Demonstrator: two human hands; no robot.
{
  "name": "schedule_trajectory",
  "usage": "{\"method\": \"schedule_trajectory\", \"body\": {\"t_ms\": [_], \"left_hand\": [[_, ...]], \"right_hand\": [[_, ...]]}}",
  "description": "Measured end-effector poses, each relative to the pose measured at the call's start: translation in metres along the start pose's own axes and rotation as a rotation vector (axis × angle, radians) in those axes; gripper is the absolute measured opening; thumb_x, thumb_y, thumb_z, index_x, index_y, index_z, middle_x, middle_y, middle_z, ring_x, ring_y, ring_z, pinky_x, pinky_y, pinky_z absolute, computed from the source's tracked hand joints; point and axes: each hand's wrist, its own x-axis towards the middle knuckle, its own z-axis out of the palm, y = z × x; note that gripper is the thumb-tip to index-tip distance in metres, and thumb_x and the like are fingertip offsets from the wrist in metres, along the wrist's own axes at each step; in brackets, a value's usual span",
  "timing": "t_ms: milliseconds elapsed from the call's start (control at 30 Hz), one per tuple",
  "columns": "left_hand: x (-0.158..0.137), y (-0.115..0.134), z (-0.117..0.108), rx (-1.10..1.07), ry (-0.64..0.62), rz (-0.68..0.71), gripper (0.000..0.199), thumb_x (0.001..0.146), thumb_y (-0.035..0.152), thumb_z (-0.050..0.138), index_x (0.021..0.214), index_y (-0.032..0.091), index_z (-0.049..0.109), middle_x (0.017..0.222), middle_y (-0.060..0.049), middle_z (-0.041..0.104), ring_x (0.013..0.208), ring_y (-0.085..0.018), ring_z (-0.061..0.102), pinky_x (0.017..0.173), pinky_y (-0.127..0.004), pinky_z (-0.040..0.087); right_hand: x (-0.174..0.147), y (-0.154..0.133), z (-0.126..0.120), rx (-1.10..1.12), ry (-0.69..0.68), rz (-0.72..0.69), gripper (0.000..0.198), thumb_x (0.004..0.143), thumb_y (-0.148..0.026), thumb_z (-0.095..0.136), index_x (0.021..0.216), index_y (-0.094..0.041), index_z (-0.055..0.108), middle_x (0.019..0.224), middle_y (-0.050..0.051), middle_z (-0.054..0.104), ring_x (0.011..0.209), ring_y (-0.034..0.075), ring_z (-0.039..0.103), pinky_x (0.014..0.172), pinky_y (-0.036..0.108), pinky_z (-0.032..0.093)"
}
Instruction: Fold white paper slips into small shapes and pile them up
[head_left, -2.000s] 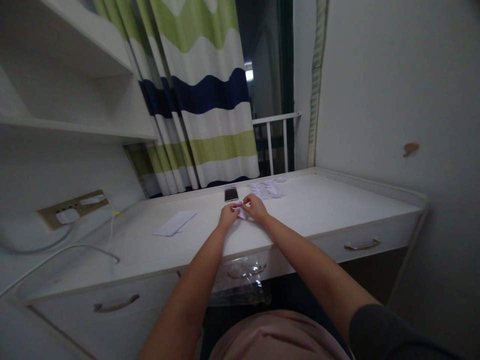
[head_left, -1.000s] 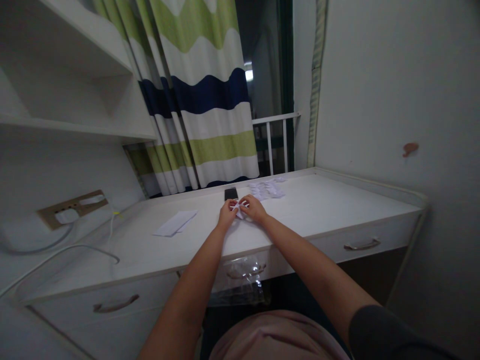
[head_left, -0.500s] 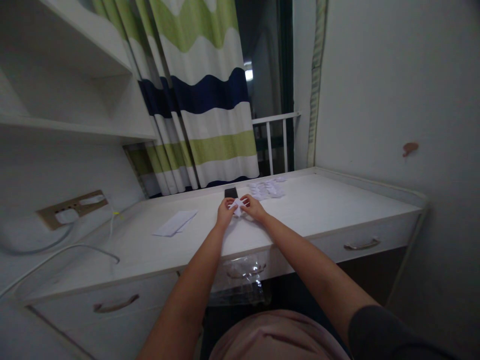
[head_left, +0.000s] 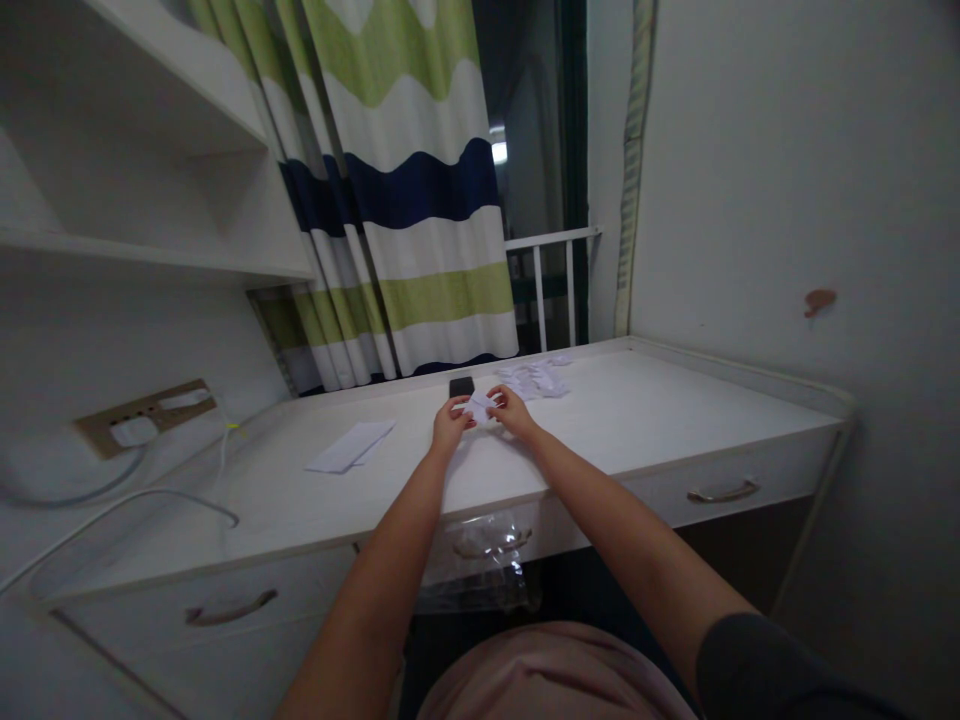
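Observation:
Between my two hands, just above the white desk, is a small folded piece of white paper point(head_left: 480, 406). My left hand point(head_left: 451, 425) pinches its left side, and my right hand point(head_left: 513, 412) pinches its right side. The exact folds are too small to make out. Behind my hands lies a small black object point(head_left: 461, 386), flat on the desk. A cluster of several folded white paper pieces point(head_left: 536, 380) lies just beyond my right hand. To the left of my left hand rests a short stack of flat white paper sheets point(head_left: 351, 446).
The white desk point(head_left: 675, 415) has drawers along its front, with clear plastic point(head_left: 487, 560) hanging at the middle one. A white cable point(head_left: 157, 492) crosses the left end near a wall socket point(head_left: 142, 418). A striped curtain point(head_left: 420, 240) hangs behind.
My hands have moved slightly apart, and the folded paper between them looks wider and turned compared with before. The stack, the cluster and the black object stay put.

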Motion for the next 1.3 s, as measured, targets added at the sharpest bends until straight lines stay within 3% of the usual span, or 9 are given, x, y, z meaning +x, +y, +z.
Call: {"method": "schedule_trajectory", "body": {"t_ms": [233,533,767,1100,1300], "left_hand": [[0.0,0.001,-0.002,0.006,-0.007,0.008,0.037,0.056,0.016,0.067,0.092,0.013,0.06,0.068,-0.002,0.064,0.058,-0.012,0.06,0.058,-0.027,0.052],[0.002,0.001,-0.001,-0.032,0.046,-0.041,0.025,0.054,0.016,0.072,0.076,0.011,0.062,0.068,-0.003,0.064,0.058,-0.012,0.059,0.061,-0.029,0.053],[0.001,0.004,-0.002,-0.084,0.106,-0.056,0.022,0.06,0.01,0.065,0.081,0.011,0.063,0.07,-0.004,0.064,0.06,-0.011,0.06,0.065,-0.029,0.053],[-0.003,0.006,0.0,-0.142,0.048,-0.139,0.033,0.064,0.006,0.059,0.096,0.011,0.058,0.07,-0.004,0.065,0.06,-0.012,0.062,0.069,-0.032,0.052],[-0.004,0.008,0.001,-0.128,0.048,-0.161,0.029,0.063,0.007,0.061,0.091,0.011,0.06,0.066,-0.004,0.064,0.057,-0.013,0.062,0.068,-0.032,0.052]], "right_hand": [[-0.001,-0.003,0.0,0.036,-0.022,0.014,0.022,0.055,-0.008,0.052,0.072,-0.02,0.045,0.06,-0.008,0.049,0.049,0.007,0.05,0.049,0.019,0.04],[-0.001,-0.006,0.0,0.052,0.0,0.033,0.015,0.055,-0.007,0.052,0.064,-0.018,0.048,0.058,-0.007,0.05,0.05,0.007,0.05,0.047,0.018,0.039],[-0.004,-0.013,-0.002,0.213,-0.038,0.168,0.013,0.065,-0.016,0.057,0.078,-0.016,0.058,0.061,-0.001,0.062,0.055,0.01,0.058,0.053,0.021,0.045],[-0.001,-0.011,-0.002,0.255,0.026,0.192,0.012,0.063,-0.013,0.058,0.074,-0.015,0.06,0.054,-0.001,0.061,0.05,0.01,0.057,0.054,0.023,0.047],[-0.003,-0.014,-0.002,0.23,0.021,0.182,0.016,0.062,-0.012,0.055,0.076,-0.016,0.06,0.054,-0.002,0.061,0.048,0.01,0.056,0.049,0.021,0.044]]}}
